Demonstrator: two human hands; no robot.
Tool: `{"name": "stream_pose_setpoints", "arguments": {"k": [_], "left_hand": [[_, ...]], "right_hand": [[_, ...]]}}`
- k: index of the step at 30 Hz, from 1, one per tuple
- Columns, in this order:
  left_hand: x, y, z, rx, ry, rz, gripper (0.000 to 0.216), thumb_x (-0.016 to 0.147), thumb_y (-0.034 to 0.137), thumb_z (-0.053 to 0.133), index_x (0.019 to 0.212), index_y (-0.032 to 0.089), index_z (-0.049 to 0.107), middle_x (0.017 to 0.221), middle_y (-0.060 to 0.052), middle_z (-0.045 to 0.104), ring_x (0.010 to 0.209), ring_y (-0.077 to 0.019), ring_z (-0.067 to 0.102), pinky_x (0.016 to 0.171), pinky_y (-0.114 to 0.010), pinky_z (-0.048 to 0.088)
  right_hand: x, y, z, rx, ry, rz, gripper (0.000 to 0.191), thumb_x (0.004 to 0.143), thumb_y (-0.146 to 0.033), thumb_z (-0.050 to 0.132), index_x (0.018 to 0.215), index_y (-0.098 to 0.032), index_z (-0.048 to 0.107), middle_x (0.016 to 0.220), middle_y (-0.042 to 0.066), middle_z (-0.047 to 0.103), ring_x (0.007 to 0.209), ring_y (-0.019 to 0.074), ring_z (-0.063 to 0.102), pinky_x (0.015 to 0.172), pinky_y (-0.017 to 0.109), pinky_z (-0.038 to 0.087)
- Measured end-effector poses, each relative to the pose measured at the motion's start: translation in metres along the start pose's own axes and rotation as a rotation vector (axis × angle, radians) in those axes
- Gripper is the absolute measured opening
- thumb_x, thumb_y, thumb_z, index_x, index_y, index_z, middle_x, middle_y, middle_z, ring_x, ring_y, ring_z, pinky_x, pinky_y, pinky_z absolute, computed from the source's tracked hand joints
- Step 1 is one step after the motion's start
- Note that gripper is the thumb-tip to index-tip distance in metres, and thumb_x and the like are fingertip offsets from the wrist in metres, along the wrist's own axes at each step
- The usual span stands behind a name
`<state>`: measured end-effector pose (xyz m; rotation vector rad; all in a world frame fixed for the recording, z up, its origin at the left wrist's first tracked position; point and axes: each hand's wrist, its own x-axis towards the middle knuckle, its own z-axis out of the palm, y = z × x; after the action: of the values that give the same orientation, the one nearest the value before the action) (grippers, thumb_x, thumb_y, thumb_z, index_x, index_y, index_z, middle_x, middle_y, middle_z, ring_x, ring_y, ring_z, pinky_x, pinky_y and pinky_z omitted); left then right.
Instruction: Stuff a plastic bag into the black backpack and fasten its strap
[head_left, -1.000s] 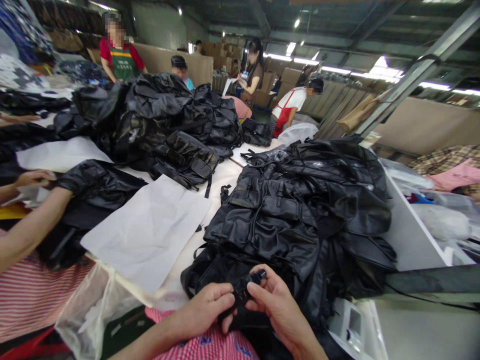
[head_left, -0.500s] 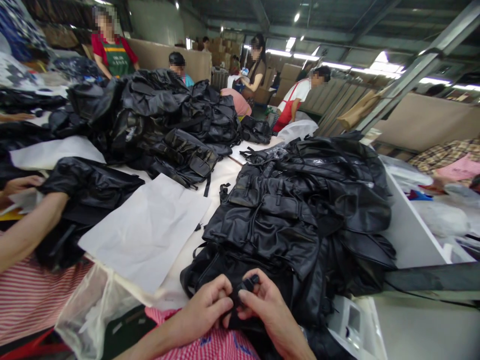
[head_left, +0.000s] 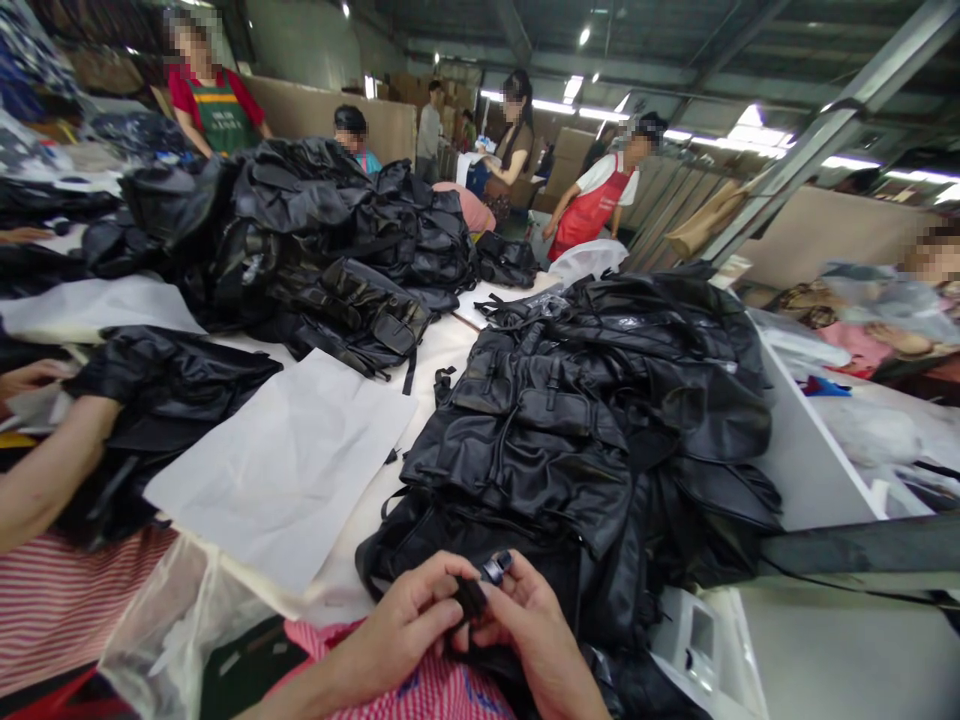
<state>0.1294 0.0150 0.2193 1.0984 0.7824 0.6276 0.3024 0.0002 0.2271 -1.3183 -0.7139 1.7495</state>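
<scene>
A black leather-look backpack point(head_left: 517, 465) with two buckled front pockets lies before me, its near end under my hands. My right hand point(head_left: 529, 605) is closed on a small shiny black plastic fitting point(head_left: 496, 568), perhaps a cord lock or buckle; its exact kind is unclear. Close beside it, my left hand point(head_left: 416, 605) pinches a piece of black strap point(head_left: 470, 597) between thumb and fingers. The fingertips of both hands nearly meet. Below them, dark fabric and my red-and-white striped clothing point(head_left: 420, 690) partly show.
Black bags pile up point(head_left: 315, 210) across the table, with more at right point(head_left: 675, 350). A white sheet point(head_left: 289, 465) lies to the left. A co-worker's forearm point(head_left: 56, 475) handles another black bag point(head_left: 180, 385). A white panel point(head_left: 814, 450) borders the right side. Several people stand farther back.
My hands have drawn closer together, and the strap between the left fingers shows more. The fitting in my right hand has turned. Behind, a person in a red apron has straightened up.
</scene>
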Motion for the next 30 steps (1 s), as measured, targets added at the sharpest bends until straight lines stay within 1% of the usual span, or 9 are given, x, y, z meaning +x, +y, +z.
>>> {"name": "stream_pose_setpoints", "arguments": {"k": [3,7,11,13,17,19,23,27,30], "left_hand": [[-0.001,0.002,-0.001,-0.100,-0.017,-0.059,0.022,0.081,0.030,0.058,0.098,0.016,0.055,0.074,-0.001,0.061,0.065,-0.0115,0.053,0.061,-0.023,0.040],[-0.005,0.003,-0.005,-0.170,-0.031,-0.115,0.019,0.075,0.023,0.065,0.093,0.018,0.061,0.081,-0.002,0.063,0.070,-0.0126,0.055,0.063,-0.024,0.042],[-0.008,-0.004,-0.016,-0.175,-0.002,0.032,0.008,0.073,0.024,0.074,0.080,0.019,0.072,0.094,-0.002,0.056,0.088,-0.0142,0.054,0.079,-0.026,0.044],[-0.012,-0.008,-0.022,-0.158,0.031,0.105,0.010,0.073,0.028,0.078,0.077,0.020,0.075,0.097,-0.002,0.052,0.091,-0.0144,0.053,0.081,-0.026,0.043],[-0.028,-0.014,-0.034,-0.082,0.088,0.185,0.011,0.075,0.033,0.079,0.075,0.022,0.076,0.099,-0.002,0.054,0.088,-0.0128,0.053,0.080,-0.025,0.043],[-0.038,-0.018,-0.039,-0.048,0.058,0.213,0.012,0.078,0.034,0.077,0.078,0.022,0.077,0.100,-0.004,0.059,0.090,-0.0146,0.056,0.083,-0.027,0.044],[-0.053,-0.031,-0.049,-0.025,-0.020,0.188,0.018,0.081,0.039,0.073,0.082,0.021,0.077,0.101,-0.009,0.066,0.094,-0.0191,0.061,0.088,-0.033,0.046],[-0.057,-0.040,-0.054,-0.037,-0.037,0.188,0.015,0.081,0.037,0.074,0.085,0.023,0.078,0.098,-0.008,0.066,0.090,-0.0183,0.060,0.087,-0.033,0.046],[-0.054,-0.039,-0.053,-0.078,-0.012,0.182,0.013,0.080,0.036,0.076,0.084,0.024,0.078,0.098,-0.008,0.064,0.091,-0.0178,0.059,0.086,-0.032,0.045]], "right_hand": [[0.002,0.002,0.005,-0.038,0.028,-0.010,0.048,0.066,-0.051,0.083,0.081,-0.019,0.049,0.069,-0.006,0.060,0.054,0.0070,0.057,0.048,0.017,0.046],[0.003,0.000,0.008,-0.066,0.043,-0.049,0.055,0.059,-0.056,0.084,0.080,-0.020,0.049,0.068,-0.005,0.062,0.055,0.0102,0.059,0.048,0.020,0.046],[0.002,0.001,0.008,-0.074,0.036,-0.056,0.050,0.063,-0.052,0.083,0.080,-0.021,0.048,0.068,-0.006,0.062,0.060,0.0098,0.058,0.052,0.020,0.047],[0.002,0.003,0.008,-0.063,0.010,-0.036,0.046,0.066,-0.047,0.082,0.081,-0.021,0.047,0.069,-0.006,0.062,0.060,0.0105,0.058,0.054,0.022,0.049],[0.003,0.008,0.009,-0.072,0.055,-0.042,0.040,0.065,-0.038,0.081,0.081,-0.022,0.047,0.068,-0.006,0.062,0.061,0.0116,0.059,0.055,0.022,0.047],[0.004,0.009,0.009,-0.105,0.043,-0.033,0.035,0.066,-0.034,0.078,0.081,-0.022,0.048,0.068,-0.006,0.062,0.062,0.0123,0.059,0.057,0.023,0.046],[0.004,0.011,0.009,-0.142,-0.024,0.011,0.027,0.069,-0.027,0.074,0.079,-0.023,0.049,0.067,-0.007,0.058,0.063,0.0126,0.057,0.059,0.024,0.044],[0.004,0.013,0.010,-0.166,-0.031,0.016,0.025,0.067,-0.023,0.073,0.077,-0.022,0.050,0.067,-0.007,0.055,0.062,0.0107,0.052,0.058,0.023,0.041],[0.005,0.011,0.013,-0.162,-0.061,0.045,0.026,0.065,-0.022,0.074,0.078,-0.022,0.052,0.070,-0.006,0.058,0.063,0.0109,0.054,0.058,0.023,0.042]]}}
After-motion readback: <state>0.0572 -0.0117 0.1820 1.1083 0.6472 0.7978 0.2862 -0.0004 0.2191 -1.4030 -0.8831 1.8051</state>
